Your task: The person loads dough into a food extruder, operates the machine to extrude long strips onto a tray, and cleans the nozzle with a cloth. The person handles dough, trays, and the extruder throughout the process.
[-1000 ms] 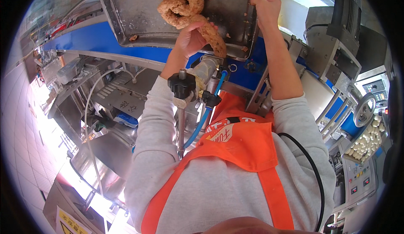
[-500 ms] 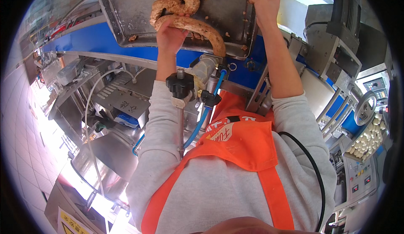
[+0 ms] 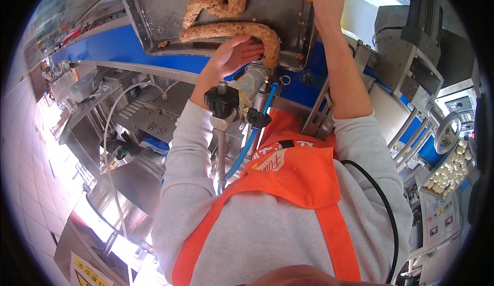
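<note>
A dark metal tray [image 3: 149,8] tilts at the top of the view, carrying a thick rope of brown minced filling [image 3: 226,4] laid in bends. Below those bends runs a further length of the filling [image 3: 226,29]; its left end looks parted from them. Its right end curves down to a metal nozzle [image 3: 252,77]. My left hand [image 3: 239,54] is open, fingers stretched out alongside the filling just above the nozzle; whether the fingertips touch it I cannot tell. With thumb on top, my right hand [image 3: 328,8] grips the tray's right rim; its other fingers are mostly hidden.
A black clamp knob [image 3: 222,101] and a blue hose [image 3: 252,134] stand close by my left forearm. Machinery with a handwheel [image 3: 446,132] is at the right, near a container of pale dough pieces [image 3: 448,175]. A steel vessel [image 3: 131,198] stands lower left.
My left hand has come out from under the filling and shifted right toward the nozzle. The lower length now looks separate from the bends at its left end. My right hand keeps its grip.
</note>
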A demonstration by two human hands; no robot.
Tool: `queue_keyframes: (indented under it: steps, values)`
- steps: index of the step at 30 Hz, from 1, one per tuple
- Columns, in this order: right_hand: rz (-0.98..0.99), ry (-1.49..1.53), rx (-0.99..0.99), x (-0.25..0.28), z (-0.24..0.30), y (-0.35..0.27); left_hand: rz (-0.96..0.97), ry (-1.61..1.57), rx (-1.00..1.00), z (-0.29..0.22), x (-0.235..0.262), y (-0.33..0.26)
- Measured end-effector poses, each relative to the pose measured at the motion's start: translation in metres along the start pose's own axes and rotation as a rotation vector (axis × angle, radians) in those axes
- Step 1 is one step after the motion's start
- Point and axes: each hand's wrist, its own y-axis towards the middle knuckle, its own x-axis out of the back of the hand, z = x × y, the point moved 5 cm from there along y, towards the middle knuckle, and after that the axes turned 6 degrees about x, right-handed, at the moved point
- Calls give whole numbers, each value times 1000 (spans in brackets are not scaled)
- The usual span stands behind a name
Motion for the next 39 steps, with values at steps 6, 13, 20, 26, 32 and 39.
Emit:
queue_keyframes:
  steps: [6,13,20,26,32,39]
  values:
    - [2,64,1,-2,-3,-1,468,-155,59,0,9,53]
    - [10,0,-14,3,-11,3,261,-109,-236,-18,-35,21]
    - [7,39,-14,0,-9,2,263,-281,-306,-36,-7,24]
    - [12,28,-20,1,-8,2,169,-501,-279,-52,16,19]
    - [4,58,-24,-1,-7,1,129,-587,-366,-71,37,7]
    - [31,49,-24,-1,-7,1,159,-604,-520,-104,65,-16]
